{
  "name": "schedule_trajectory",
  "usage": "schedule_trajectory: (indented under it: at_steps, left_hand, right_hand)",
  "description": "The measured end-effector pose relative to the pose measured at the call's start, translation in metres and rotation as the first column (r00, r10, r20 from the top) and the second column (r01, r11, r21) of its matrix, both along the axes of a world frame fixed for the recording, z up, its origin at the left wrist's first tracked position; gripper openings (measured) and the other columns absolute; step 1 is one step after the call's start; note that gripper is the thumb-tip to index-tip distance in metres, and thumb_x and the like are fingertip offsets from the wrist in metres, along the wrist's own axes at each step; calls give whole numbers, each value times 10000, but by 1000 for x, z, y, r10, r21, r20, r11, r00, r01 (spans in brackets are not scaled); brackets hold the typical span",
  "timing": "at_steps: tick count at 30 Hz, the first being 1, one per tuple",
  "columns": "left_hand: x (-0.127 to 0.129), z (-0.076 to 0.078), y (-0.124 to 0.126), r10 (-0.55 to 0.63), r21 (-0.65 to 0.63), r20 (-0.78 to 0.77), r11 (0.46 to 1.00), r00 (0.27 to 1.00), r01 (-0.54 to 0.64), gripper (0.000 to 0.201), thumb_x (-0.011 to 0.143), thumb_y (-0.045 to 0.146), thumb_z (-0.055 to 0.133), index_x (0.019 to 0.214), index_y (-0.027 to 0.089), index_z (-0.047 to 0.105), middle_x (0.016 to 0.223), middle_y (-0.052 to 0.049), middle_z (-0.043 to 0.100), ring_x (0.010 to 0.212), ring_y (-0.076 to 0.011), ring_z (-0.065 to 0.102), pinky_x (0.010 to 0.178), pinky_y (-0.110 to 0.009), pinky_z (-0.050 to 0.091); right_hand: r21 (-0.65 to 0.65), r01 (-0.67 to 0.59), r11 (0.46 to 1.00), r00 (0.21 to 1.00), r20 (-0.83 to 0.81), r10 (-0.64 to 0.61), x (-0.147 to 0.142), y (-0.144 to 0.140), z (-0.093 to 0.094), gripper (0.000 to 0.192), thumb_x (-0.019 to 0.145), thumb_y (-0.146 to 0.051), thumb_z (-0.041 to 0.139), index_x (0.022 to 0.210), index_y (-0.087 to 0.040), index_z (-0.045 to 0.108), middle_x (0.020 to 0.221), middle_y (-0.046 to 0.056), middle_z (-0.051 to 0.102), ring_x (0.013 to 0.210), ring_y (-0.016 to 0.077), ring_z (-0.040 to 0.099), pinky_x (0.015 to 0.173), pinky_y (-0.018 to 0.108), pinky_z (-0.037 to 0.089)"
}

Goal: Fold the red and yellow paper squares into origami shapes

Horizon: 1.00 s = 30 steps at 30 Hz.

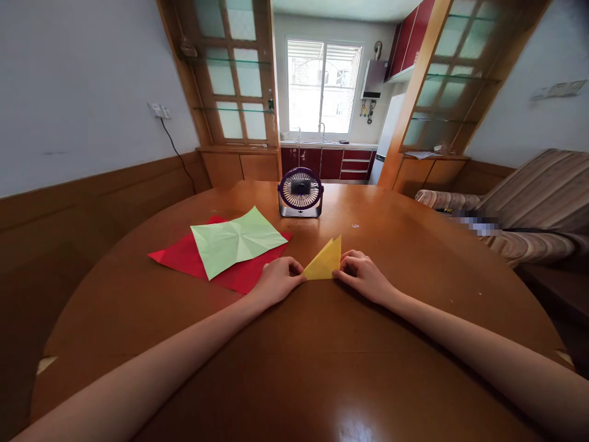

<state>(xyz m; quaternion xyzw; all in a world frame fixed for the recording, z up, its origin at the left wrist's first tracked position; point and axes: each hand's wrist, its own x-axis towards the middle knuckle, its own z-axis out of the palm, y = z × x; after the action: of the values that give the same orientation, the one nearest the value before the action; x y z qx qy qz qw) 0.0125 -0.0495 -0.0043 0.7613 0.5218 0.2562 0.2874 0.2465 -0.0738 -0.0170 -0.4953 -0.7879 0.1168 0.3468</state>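
Between my two hands a folded sheet of yellow paper [323,263] stands up from the table, its folds rising to two close points at the upper right. My left hand [280,277] pinches its lower left corner between thumb and fingers. At the right edge my right hand [362,275] has thumb and fingers closed on the lower right corner. Left of the yellow paper lies a creased light green sheet [225,245], on top of red paper [177,261] that sticks out around it. My left hand is close to the red paper's near edge.
A small purple desk fan [300,191] stands just beyond the yellow paper. The oval wooden table [257,380] carries everything. At the right is a striped armchair [534,209]. A black cord [177,150] hangs from the left wall socket.
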Motion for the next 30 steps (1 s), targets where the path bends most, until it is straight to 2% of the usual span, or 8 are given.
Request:
schedule_trajectory:
  at_steps: [7,9,12,15,19,22,26,30]
  left_hand:
    - [3,-4,-2,-44,18,185,999,982,41,158,674,201,669,817,178,605,733,2,632,658,-143,565,580,-235,408]
    - [2,-4,-3,-54,22,193,998,980,50,164,671,189,666,822,176,605,734,5,625,655,-138,556,584,-233,406]
    - [2,-6,-3,-58,26,185,998,981,54,181,675,175,660,849,173,611,750,5,627,665,-138,554,598,-235,409]
    - [2,-7,-3,-51,46,150,998,987,44,288,696,170,649,982,167,620,769,7,632,679,-144,558,627,-245,418]
    - [2,-4,-4,-39,143,3,989,999,38,404,725,217,667,1126,179,640,901,-38,638,816,-190,586,706,-279,429]
    - [1,-1,-4,-46,194,-89,979,995,63,278,751,254,666,1022,203,705,1000,-67,634,943,-232,581,758,-301,423]
    - [-1,-1,-3,-76,198,-57,976,995,86,124,749,272,679,842,201,718,921,-40,683,904,-223,592,738,-292,417]
    - [-2,-1,-4,-93,184,2,979,996,91,78,729,279,697,729,203,716,815,-20,701,789,-193,604,668,-270,412]
  right_hand:
    - [-10,-31,999,999,-40,30,2,1,1,231,856,-347,604,682,-196,579,785,45,662,803,200,555,769,357,427]
    - [-51,-41,998,992,-120,35,3,2,-2,202,823,-353,638,712,-190,596,808,44,665,790,190,568,750,340,440]
    - [-153,-112,982,942,-330,56,4,4,-7,205,768,-365,683,799,-183,594,832,35,661,759,172,593,712,313,471]
    - [-200,-209,957,879,-468,94,4,5,-10,227,746,-360,692,831,-187,571,839,25,653,758,168,609,714,310,493]
    - [-117,-217,969,896,-419,150,3,1,-5,149,764,-311,670,793,-191,586,842,22,632,797,170,598,752,311,480]
    - [-32,-211,977,926,-328,189,2,-3,2,115,790,-280,646,740,-193,589,828,29,629,809,177,587,767,317,462]
    - [-9,-232,973,929,-297,219,2,-5,6,119,809,-274,622,730,-195,581,828,38,621,808,182,584,757,319,457]
    - [20,-189,982,938,-292,187,3,-1,0,106,808,-279,623,778,-201,557,857,37,602,818,182,569,767,326,465]
